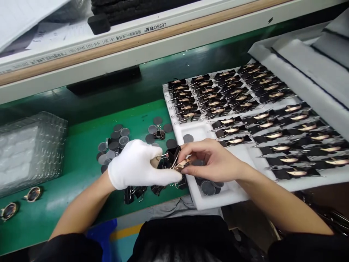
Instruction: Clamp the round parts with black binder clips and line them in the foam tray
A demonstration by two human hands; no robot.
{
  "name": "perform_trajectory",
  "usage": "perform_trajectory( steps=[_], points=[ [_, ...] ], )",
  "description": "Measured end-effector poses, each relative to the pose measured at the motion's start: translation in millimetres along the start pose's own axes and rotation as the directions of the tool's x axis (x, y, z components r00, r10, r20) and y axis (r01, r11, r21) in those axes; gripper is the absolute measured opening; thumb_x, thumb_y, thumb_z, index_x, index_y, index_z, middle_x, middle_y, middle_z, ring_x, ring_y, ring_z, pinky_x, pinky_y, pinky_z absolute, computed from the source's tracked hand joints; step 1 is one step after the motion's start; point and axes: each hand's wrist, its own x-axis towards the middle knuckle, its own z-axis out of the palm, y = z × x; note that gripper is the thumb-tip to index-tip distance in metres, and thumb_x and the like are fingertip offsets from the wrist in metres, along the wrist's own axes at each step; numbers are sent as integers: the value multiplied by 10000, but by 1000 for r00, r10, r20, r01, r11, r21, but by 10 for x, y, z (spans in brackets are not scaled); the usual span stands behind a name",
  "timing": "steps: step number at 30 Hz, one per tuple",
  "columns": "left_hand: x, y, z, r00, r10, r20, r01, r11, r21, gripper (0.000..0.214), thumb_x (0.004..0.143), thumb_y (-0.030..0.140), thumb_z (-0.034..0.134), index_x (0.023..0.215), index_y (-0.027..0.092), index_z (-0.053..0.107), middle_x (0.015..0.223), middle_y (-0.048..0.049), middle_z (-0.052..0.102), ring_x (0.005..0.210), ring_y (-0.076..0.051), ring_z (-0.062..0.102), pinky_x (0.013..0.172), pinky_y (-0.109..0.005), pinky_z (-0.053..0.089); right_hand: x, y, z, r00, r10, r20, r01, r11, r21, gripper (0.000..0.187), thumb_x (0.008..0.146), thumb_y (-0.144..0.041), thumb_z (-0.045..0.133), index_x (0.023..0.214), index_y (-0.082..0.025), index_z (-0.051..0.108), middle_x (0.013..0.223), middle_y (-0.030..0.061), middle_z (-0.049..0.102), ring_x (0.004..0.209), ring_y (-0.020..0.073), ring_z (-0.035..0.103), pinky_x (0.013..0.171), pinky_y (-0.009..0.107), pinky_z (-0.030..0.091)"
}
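My left hand (pixel 139 165), in a white glove, grips a black binder clip (pixel 172 155) by its wire handles. My bare right hand (pixel 212 160) pinches a gold-coloured watch case (pixel 182 166) against the mouth of that clip. Fingers partly cover both pieces, so how far the clip's jaws reach over the case cannot be made out. Below the hands lie several loose binder clips (pixel 139 192), and another binder clip (pixel 159 133) lies beyond them. Dark and clear round discs (pixel 116 138) are scattered on the green table (pixel 89 129) beside my glove.
On the right, a white foam tray (pixel 209 202) carries rows of clipped gold cases (pixel 236 140); loose discs (pixel 208 187) sit in its near compartment. Stacked clear plastic trays (pixel 51 145) and two gold watch cases (pixel 33 194) are at left. A shelf edge (pixel 122 43) crosses the back.
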Motion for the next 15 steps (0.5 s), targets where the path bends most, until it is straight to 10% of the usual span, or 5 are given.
perform_trajectory(
  steps=[9,15],
  points=[
    [46,-24,-46,1000,-8,-4,8,1000,-13,454,851,406,596,567,197,310,511,80,249,507,-64,236,486,-246,224,-4,-41,-50,986,58,-158,-41,993,110,145,817,-226,849,916,-201,746,1095,75,732,796,158,740,673,273,633],
    [60,-53,48,999,-53,9,54,985,-166,456,925,391,563,588,191,331,535,77,317,515,-58,283,490,-224,246,75,3,-3,843,306,-441,-37,853,521,250,776,-353,907,914,-247,727,941,-2,763,848,133,719,775,256,634]
  ],
)
